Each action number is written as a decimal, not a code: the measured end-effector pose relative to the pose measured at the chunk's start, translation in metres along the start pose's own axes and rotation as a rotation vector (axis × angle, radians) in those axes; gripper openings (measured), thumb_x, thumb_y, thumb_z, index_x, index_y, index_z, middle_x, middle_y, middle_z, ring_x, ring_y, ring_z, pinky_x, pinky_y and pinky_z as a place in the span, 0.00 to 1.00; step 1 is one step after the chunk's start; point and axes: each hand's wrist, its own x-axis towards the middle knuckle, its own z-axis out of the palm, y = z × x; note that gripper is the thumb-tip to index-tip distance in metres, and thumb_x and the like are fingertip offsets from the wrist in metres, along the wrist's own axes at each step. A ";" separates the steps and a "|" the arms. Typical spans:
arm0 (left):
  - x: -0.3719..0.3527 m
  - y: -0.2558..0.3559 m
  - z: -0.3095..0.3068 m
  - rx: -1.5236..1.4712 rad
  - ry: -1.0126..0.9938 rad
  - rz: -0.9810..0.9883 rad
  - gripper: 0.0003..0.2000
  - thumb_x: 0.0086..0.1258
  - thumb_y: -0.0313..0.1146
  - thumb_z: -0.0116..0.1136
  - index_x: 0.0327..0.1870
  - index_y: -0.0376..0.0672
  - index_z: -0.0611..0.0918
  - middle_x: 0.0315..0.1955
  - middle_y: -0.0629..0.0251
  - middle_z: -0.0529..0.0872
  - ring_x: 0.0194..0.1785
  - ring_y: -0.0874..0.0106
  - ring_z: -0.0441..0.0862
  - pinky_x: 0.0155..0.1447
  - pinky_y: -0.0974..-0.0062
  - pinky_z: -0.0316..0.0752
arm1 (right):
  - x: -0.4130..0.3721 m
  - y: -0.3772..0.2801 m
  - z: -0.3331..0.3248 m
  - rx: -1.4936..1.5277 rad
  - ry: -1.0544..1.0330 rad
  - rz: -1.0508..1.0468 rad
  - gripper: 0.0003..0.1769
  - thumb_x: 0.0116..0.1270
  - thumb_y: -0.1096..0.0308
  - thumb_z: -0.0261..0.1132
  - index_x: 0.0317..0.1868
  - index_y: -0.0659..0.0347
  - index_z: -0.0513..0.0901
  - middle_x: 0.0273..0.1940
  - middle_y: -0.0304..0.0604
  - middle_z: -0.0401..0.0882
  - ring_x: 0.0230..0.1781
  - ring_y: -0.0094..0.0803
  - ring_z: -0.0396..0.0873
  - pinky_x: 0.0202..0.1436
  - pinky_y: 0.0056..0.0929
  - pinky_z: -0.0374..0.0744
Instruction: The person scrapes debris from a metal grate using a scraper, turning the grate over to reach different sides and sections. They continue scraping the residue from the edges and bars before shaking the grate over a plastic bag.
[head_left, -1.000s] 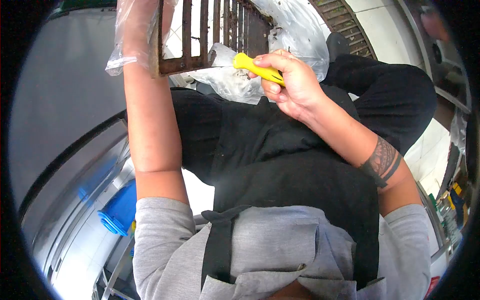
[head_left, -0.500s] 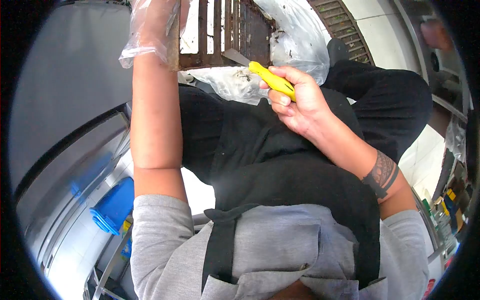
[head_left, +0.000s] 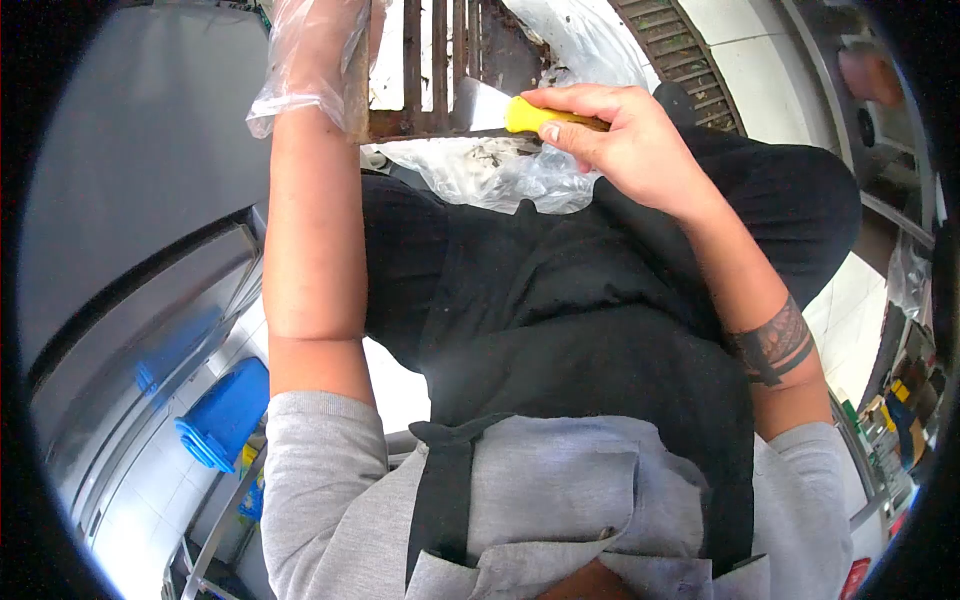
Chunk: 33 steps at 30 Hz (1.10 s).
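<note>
My right hand (head_left: 625, 135) is closed around the yellow handle of a putty knife (head_left: 520, 115). Its flat metal blade points left and lies over the near edge of a rusty, dirt-caked slatted metal grate (head_left: 430, 125). At the top left, my left hand (head_left: 318, 45), in a loose clear plastic glove, grips the grate's left side; the fingertips are mostly hidden by the frame's top edge and the grate. Beneath the grate is a crumpled clear plastic bag (head_left: 490, 175) with dark bits of dirt on it.
Another slatted grate (head_left: 680, 60) lies on the white tiled floor at the upper right. A large grey panel (head_left: 140, 150) stands close on the left, with a blue bin (head_left: 225, 415) below it. Assorted bottles and boxes (head_left: 890, 440) sit at the far right.
My right hand has moved up and turned over, so the putty knife now lies nearly level with its blade's broad face showing. My left hand and the grate have barely shifted.
</note>
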 end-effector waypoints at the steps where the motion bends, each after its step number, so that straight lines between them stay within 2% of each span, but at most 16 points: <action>1: 0.004 -0.004 -0.004 0.027 0.033 -0.040 0.30 0.51 0.25 0.52 0.61 0.29 0.81 0.43 0.64 0.84 0.43 0.74 0.79 0.48 0.84 0.73 | 0.004 -0.001 -0.003 -0.001 -0.002 -0.001 0.19 0.69 0.69 0.72 0.58 0.68 0.88 0.37 0.41 0.90 0.25 0.23 0.80 0.32 0.28 0.79; 3: 0.002 -0.002 0.001 0.041 0.037 0.008 0.30 0.51 0.25 0.52 0.60 0.29 0.82 0.43 0.64 0.84 0.43 0.74 0.78 0.49 0.84 0.73 | 0.012 -0.004 -0.007 -0.336 -0.069 -0.167 0.18 0.71 0.70 0.71 0.58 0.70 0.88 0.37 0.39 0.89 0.29 0.19 0.80 0.37 0.21 0.79; 4: 0.001 0.000 0.003 0.052 0.037 0.059 0.29 0.51 0.25 0.52 0.60 0.29 0.82 0.43 0.64 0.84 0.44 0.74 0.78 0.50 0.84 0.72 | 0.016 -0.003 -0.008 -0.336 -0.070 -0.167 0.18 0.71 0.70 0.71 0.58 0.70 0.88 0.37 0.39 0.89 0.29 0.19 0.80 0.37 0.21 0.79; 6: 0.002 0.000 0.002 0.048 0.037 0.067 0.29 0.51 0.25 0.52 0.59 0.29 0.82 0.43 0.65 0.84 0.44 0.75 0.78 0.50 0.85 0.72 | 0.022 -0.001 -0.009 -0.077 -0.093 0.098 0.16 0.71 0.70 0.71 0.55 0.68 0.90 0.33 0.40 0.87 0.24 0.19 0.77 0.29 0.20 0.74; 7: 0.003 -0.001 0.002 0.043 0.036 0.077 0.28 0.51 0.25 0.52 0.58 0.28 0.82 0.42 0.66 0.83 0.44 0.75 0.77 0.51 0.85 0.71 | 0.022 -0.002 -0.012 -0.080 -0.089 0.096 0.16 0.71 0.70 0.71 0.55 0.68 0.90 0.33 0.40 0.87 0.24 0.19 0.77 0.29 0.20 0.74; 9: 0.004 -0.004 -0.002 0.101 0.065 0.073 0.28 0.51 0.25 0.52 0.58 0.28 0.83 0.42 0.66 0.83 0.44 0.75 0.77 0.51 0.85 0.71 | 0.021 -0.003 -0.017 0.173 -0.159 0.340 0.17 0.71 0.68 0.70 0.57 0.67 0.89 0.30 0.43 0.85 0.18 0.18 0.72 0.21 0.19 0.66; 10: 0.004 -0.005 -0.004 0.163 0.096 0.064 0.28 0.51 0.25 0.53 0.57 0.28 0.83 0.43 0.66 0.83 0.44 0.74 0.77 0.51 0.85 0.71 | 0.021 -0.001 -0.016 0.171 -0.160 0.341 0.17 0.71 0.68 0.70 0.57 0.67 0.89 0.30 0.43 0.85 0.18 0.18 0.72 0.21 0.19 0.66; 12: 0.003 -0.004 -0.003 0.158 0.100 0.060 0.27 0.50 0.25 0.53 0.56 0.28 0.83 0.42 0.66 0.83 0.44 0.74 0.76 0.51 0.85 0.70 | 0.019 0.003 -0.012 0.374 -0.170 0.413 0.18 0.73 0.66 0.69 0.57 0.68 0.89 0.28 0.44 0.84 0.14 0.17 0.66 0.16 0.20 0.57; 15: 0.004 -0.005 -0.003 0.136 0.101 0.064 0.27 0.50 0.26 0.53 0.56 0.28 0.83 0.42 0.67 0.82 0.44 0.74 0.76 0.51 0.85 0.70 | 0.011 -0.002 -0.007 0.462 -0.173 0.421 0.18 0.72 0.63 0.70 0.52 0.71 0.89 0.25 0.44 0.81 0.13 0.18 0.65 0.15 0.21 0.58; 20: 0.001 -0.002 0.001 0.157 0.116 0.069 0.28 0.50 0.26 0.54 0.56 0.27 0.83 0.42 0.66 0.83 0.44 0.74 0.76 0.50 0.85 0.70 | 0.004 -0.006 -0.005 0.545 -0.149 0.498 0.17 0.73 0.63 0.68 0.50 0.71 0.88 0.27 0.44 0.81 0.12 0.18 0.64 0.13 0.21 0.56; 22: 0.000 0.002 0.005 0.136 0.172 0.008 0.28 0.51 0.26 0.53 0.57 0.27 0.83 0.41 0.66 0.82 0.42 0.75 0.76 0.48 0.85 0.70 | -0.002 -0.004 -0.003 0.595 -0.132 0.526 0.17 0.74 0.63 0.67 0.50 0.71 0.87 0.27 0.44 0.81 0.11 0.18 0.63 0.12 0.21 0.55; 24: 0.003 -0.005 -0.003 0.140 0.120 0.036 0.28 0.51 0.25 0.53 0.57 0.27 0.83 0.41 0.67 0.82 0.41 0.75 0.75 0.48 0.85 0.70 | -0.009 -0.001 -0.001 0.805 -0.183 0.640 0.16 0.76 0.62 0.64 0.49 0.70 0.83 0.28 0.43 0.79 0.10 0.18 0.62 0.11 0.21 0.56; 25: 0.004 -0.008 -0.006 0.148 0.073 0.062 0.28 0.51 0.25 0.53 0.57 0.27 0.82 0.41 0.67 0.82 0.40 0.75 0.75 0.47 0.85 0.70 | -0.013 -0.002 0.000 0.804 -0.183 0.640 0.16 0.76 0.62 0.64 0.49 0.70 0.83 0.28 0.43 0.79 0.10 0.18 0.62 0.11 0.21 0.56; 27: 0.002 -0.005 -0.005 0.121 0.068 0.067 0.28 0.51 0.24 0.52 0.58 0.27 0.82 0.41 0.67 0.82 0.40 0.76 0.75 0.47 0.85 0.70 | -0.023 -0.011 0.010 0.981 -0.108 0.813 0.15 0.79 0.61 0.61 0.46 0.68 0.80 0.28 0.42 0.77 0.10 0.18 0.62 0.10 0.20 0.57; 33: -0.001 0.004 0.008 0.001 0.104 0.030 0.28 0.51 0.23 0.51 0.58 0.28 0.82 0.42 0.68 0.82 0.42 0.76 0.76 0.48 0.86 0.70 | -0.034 -0.013 0.027 1.227 -0.073 0.839 0.14 0.82 0.62 0.55 0.56 0.64 0.75 0.33 0.42 0.77 0.11 0.17 0.61 0.10 0.17 0.56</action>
